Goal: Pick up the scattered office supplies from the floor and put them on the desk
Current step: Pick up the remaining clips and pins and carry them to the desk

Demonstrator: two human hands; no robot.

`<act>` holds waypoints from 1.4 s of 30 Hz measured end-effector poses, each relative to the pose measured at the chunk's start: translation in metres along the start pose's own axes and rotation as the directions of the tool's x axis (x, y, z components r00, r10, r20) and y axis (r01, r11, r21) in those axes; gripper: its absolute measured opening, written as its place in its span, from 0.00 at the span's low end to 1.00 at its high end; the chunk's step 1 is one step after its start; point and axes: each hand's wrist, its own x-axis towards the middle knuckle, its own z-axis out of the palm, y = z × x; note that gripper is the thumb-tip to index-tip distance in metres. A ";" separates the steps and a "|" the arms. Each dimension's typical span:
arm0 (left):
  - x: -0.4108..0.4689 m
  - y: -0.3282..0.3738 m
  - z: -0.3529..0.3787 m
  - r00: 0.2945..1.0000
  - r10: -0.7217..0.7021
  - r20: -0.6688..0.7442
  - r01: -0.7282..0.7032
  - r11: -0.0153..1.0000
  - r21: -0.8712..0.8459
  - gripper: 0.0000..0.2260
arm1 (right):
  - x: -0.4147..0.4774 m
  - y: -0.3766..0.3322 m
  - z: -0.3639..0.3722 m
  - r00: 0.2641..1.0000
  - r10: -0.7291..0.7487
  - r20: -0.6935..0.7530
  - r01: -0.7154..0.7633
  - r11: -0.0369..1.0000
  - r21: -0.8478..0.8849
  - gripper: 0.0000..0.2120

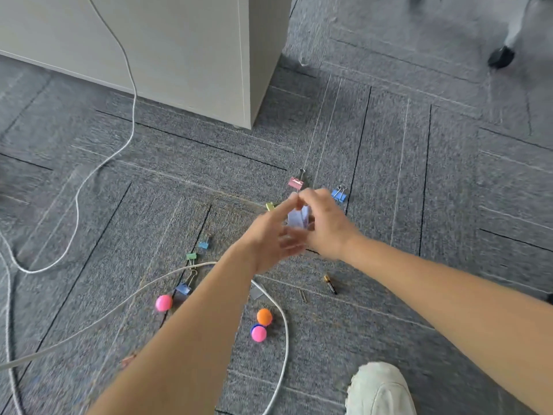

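Beyond the pale grey desk panel (191, 55), on the grey carpet, both hands meet — the right hand (326, 223) grips a small blurred white-and-purple object (297, 218); the left hand (269, 238) lies beside it, fingers spread, loose. Pink binder clip (295, 183) lies just past them.

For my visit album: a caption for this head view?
Both hands, left and right, meet around a small pale object above scattered coloured binder clips.

White cable (131, 94) looping over grey carpet (389, 145) beside cabinet (191, 46)
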 end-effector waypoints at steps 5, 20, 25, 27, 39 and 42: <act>0.017 0.006 0.001 0.997 0.071 -0.032 -0.076 0.979 -0.187 0.22 | -0.001 0.004 -0.023 0.998 -0.030 -0.057 0.033 0.998 0.051 0.24; 0.033 -0.005 -0.061 0.939 0.164 -0.303 -0.011 0.894 0.449 0.20 | 0.052 0.097 -0.014 0.880 0.438 -0.183 -0.475 0.797 -0.373 0.26; 0.043 -0.019 -0.051 0.816 0.383 -0.434 0.072 0.677 0.732 0.19 | 0.055 0.120 -0.001 0.937 0.246 -0.248 -0.305 0.922 -0.239 0.04; 0.041 -0.020 -0.049 0.799 0.396 -0.453 0.107 0.647 0.755 0.19 | 0.055 0.121 -0.002 0.926 0.253 -0.281 -0.308 0.935 -0.173 0.02; -0.006 -0.019 -0.086 0.842 0.344 -0.414 0.117 0.634 0.765 0.14 | 0.120 0.056 0.037 0.979 0.110 -0.171 -0.166 0.917 -0.363 0.13; -0.015 -0.025 -0.093 0.818 0.364 -0.446 0.134 0.633 0.762 0.11 | 0.120 0.060 0.054 0.986 0.116 -0.116 -0.158 0.867 -0.472 0.26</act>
